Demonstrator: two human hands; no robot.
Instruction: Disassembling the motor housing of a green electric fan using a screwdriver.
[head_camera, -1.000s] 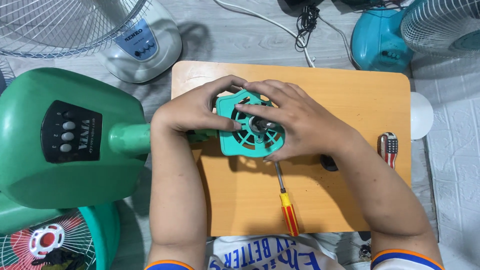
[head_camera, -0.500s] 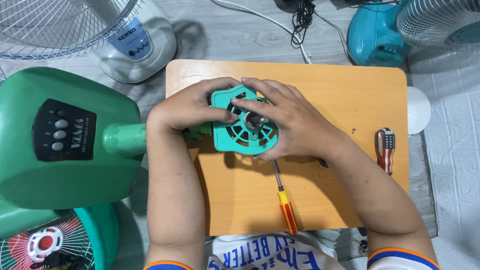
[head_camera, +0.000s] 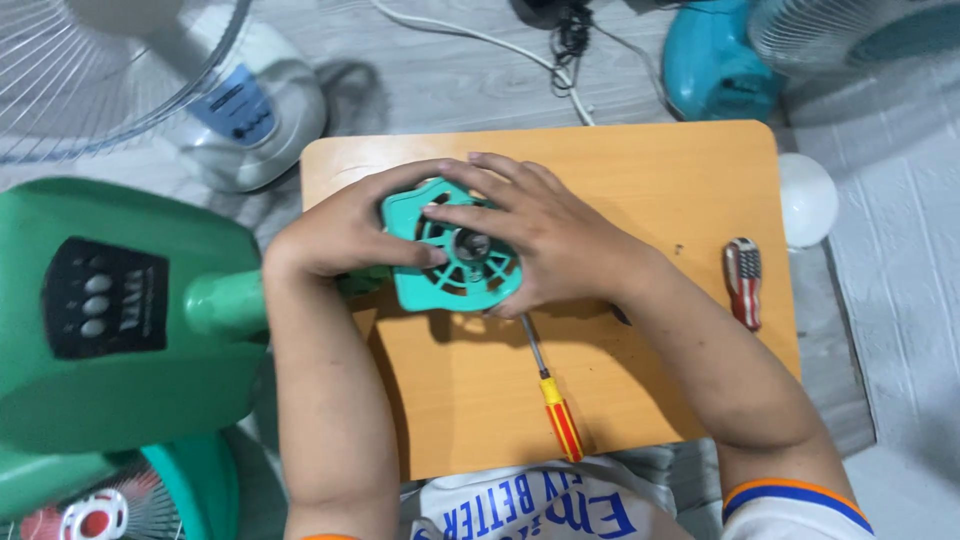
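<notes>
head view: left hand (head_camera: 345, 235) and right hand (head_camera: 545, 240) clasp the teal motor housing (head_camera: 455, 262) from both sides, fingers curled over its vents, steadying it above the wooden board (head_camera: 660, 190). a screwdriver (head_camera: 552, 395) lies just below, within reach.

Teal fan housing (head_camera: 455, 262); orange board (head_camera: 640, 190); red-yellow screwdriver handle (head_camera: 562, 420).

Both hands, left hand (head_camera: 345, 232) and right hand (head_camera: 545, 240), clasp a teal fan motor housing (head_camera: 455, 262) (a screwdriver (head_camera: 552, 392) lies just below) on the wooden board (head_camera: 650, 190).
</notes>
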